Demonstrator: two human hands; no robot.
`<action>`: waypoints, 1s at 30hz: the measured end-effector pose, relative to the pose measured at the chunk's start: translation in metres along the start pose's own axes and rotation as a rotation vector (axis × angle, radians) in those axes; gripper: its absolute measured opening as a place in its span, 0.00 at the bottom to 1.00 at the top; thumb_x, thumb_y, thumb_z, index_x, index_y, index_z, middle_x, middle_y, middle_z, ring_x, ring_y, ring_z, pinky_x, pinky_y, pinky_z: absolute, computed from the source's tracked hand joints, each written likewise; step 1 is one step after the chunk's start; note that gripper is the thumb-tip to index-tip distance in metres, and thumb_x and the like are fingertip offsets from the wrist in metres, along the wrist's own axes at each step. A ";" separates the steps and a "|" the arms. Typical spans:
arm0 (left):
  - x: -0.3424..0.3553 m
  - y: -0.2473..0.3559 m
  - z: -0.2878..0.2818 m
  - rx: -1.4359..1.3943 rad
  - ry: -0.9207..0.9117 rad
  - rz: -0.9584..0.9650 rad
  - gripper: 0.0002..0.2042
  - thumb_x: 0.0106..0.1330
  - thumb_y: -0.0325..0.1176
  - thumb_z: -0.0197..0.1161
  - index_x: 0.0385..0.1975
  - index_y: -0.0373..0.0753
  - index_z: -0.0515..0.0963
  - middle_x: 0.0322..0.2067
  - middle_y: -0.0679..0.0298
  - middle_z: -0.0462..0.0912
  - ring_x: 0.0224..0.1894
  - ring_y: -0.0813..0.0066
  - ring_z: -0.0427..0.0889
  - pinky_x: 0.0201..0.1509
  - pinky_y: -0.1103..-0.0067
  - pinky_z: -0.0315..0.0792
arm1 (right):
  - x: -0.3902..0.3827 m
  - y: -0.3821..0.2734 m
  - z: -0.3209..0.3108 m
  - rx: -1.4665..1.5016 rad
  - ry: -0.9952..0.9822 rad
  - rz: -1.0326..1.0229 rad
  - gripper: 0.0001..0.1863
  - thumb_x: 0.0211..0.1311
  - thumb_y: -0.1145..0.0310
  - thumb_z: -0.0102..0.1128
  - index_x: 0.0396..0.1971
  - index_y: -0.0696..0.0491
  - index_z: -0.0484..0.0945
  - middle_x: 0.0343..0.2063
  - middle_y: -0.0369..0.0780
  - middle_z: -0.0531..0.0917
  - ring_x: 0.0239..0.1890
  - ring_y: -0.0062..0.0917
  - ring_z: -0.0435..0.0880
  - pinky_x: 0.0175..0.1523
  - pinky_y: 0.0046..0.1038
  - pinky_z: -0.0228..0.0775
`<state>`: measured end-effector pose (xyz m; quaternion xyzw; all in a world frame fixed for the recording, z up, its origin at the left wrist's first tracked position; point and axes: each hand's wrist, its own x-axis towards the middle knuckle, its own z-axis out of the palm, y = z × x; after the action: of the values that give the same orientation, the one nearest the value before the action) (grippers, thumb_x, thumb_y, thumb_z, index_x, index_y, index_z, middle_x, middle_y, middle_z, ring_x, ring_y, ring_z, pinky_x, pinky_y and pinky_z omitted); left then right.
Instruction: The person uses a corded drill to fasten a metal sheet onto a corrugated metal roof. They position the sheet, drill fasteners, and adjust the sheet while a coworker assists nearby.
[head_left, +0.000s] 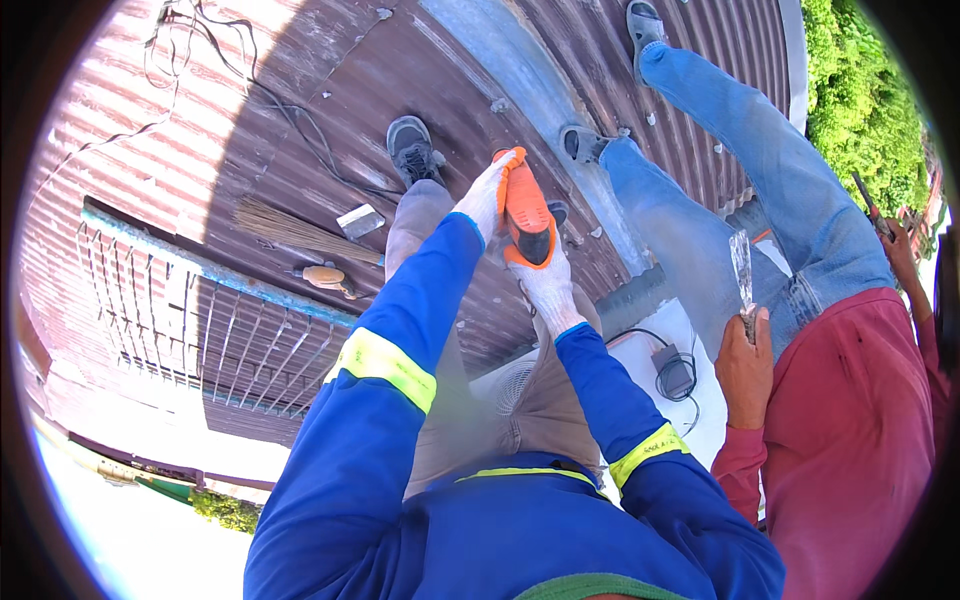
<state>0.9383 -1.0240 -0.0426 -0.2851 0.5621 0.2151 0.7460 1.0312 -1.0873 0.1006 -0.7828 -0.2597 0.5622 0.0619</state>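
An orange and black handheld power tool (526, 205) points away from me in front of my knees, with both hands on it. My left hand (486, 198), in a white glove with orange fingers, is closed on its front left side. Lower down, my right hand (546, 288) in a matching glove grips the dark rear end. The tool's working end and underside are hidden, so its exact kind is unclear. Below it lies the reddish-brown corrugated metal roof (330, 130). Haze blurs the area about my legs.
Close on my right stands a co-worker, whose hand (745, 370) holds a scraper (741, 268). To my left lie a straw broom (300, 228), a silvery block (360, 221), a wooden-handled tool (325, 276) and a metal grating (225, 315). Black cable (290, 112) trails across the roof.
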 end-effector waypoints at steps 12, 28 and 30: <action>0.207 0.025 -0.008 0.369 0.063 -0.058 0.20 0.66 0.51 0.73 0.47 0.42 0.83 0.44 0.60 0.85 0.43 0.68 0.84 0.46 0.68 0.79 | 0.175 0.108 0.072 0.493 0.053 0.031 0.34 0.60 0.75 0.71 0.65 0.52 0.65 0.48 0.38 0.79 0.46 0.24 0.81 0.52 0.27 0.74; 0.235 0.023 -0.032 0.186 0.008 -0.092 0.25 0.67 0.53 0.71 0.50 0.37 0.77 0.38 0.51 0.84 0.35 0.57 0.86 0.39 0.62 0.85 | 0.193 0.146 0.077 0.382 0.038 -0.049 0.47 0.61 0.72 0.74 0.76 0.57 0.55 0.63 0.44 0.75 0.64 0.30 0.78 0.65 0.29 0.72; 0.234 0.025 -0.031 0.152 -0.013 -0.105 0.27 0.67 0.53 0.72 0.54 0.37 0.75 0.40 0.49 0.84 0.36 0.55 0.86 0.41 0.59 0.85 | 0.195 0.147 0.079 0.409 0.038 -0.054 0.47 0.61 0.72 0.74 0.76 0.57 0.54 0.64 0.45 0.75 0.64 0.30 0.78 0.65 0.29 0.72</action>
<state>0.9648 -1.0257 -0.2783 -0.2551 0.5561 0.1342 0.7795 1.0543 -1.1355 -0.1499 -0.7569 -0.1599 0.5866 0.2395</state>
